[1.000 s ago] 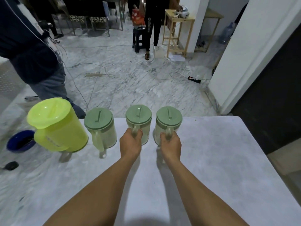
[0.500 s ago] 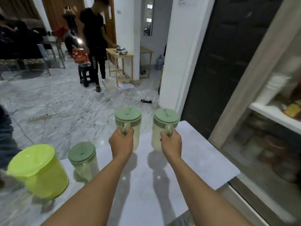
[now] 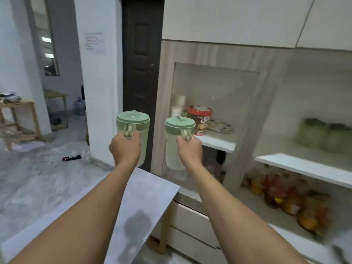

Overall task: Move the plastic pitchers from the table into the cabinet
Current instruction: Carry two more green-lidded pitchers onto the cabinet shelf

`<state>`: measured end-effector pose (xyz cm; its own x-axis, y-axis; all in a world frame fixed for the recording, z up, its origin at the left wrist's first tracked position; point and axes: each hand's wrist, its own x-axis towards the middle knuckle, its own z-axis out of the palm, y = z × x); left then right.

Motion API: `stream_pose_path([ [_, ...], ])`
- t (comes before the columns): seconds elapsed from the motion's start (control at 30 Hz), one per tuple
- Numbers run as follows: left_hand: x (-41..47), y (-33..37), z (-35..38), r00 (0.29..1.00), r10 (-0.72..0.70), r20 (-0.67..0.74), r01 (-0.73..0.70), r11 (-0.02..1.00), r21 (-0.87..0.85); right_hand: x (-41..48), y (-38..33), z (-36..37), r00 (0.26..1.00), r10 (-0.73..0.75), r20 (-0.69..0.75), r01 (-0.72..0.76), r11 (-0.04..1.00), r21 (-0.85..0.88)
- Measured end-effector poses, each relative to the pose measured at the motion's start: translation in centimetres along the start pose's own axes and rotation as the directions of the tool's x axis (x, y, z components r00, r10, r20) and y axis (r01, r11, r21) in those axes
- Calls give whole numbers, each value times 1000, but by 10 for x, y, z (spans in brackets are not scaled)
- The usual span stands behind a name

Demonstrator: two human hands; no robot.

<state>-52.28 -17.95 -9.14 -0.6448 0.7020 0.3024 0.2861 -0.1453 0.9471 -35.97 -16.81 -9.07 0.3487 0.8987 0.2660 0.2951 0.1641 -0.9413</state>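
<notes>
My left hand [image 3: 124,148] grips the handle of a clear pitcher with a green lid [image 3: 133,122], held upright in the air past the table's far corner. My right hand [image 3: 189,149] holds a second green-lidded pitcher [image 3: 174,147] by its handle, level with the cabinet's white shelf [image 3: 219,142] and just left of it. The open wood-grain cabinet [image 3: 245,119] stands ahead on the right. The grey table [image 3: 144,189] lies below my forearms. The other pitchers are out of view.
On the cabinet shelf stand a red-lidded snack tub [image 3: 200,120], stacked white cups [image 3: 176,108] and a patterned plate [image 3: 221,126]. A right-hand shelf [image 3: 304,166] carries blurred green containers; jars sit below it. A dark door [image 3: 141,73] and a white pillar [image 3: 99,77] are left.
I have turned right from the table toward the cabinet, carrying both pitchers higher. The yellow-green pitcher and the third green-lidded one have left the view.
</notes>
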Motion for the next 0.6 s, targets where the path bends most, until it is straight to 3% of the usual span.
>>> stream_pose_path([
  [0.23, -65, 68, 73, 976, 123, 182, -103, 988, -113, 26, -11, -127, 975, -33, -220, 27, 999, -30],
  [0.6, -195, 158, 194, 916, 231, 329, -175, 966, -191, 56, 6, -323, 937, -42, -346, 28, 999, -45],
])
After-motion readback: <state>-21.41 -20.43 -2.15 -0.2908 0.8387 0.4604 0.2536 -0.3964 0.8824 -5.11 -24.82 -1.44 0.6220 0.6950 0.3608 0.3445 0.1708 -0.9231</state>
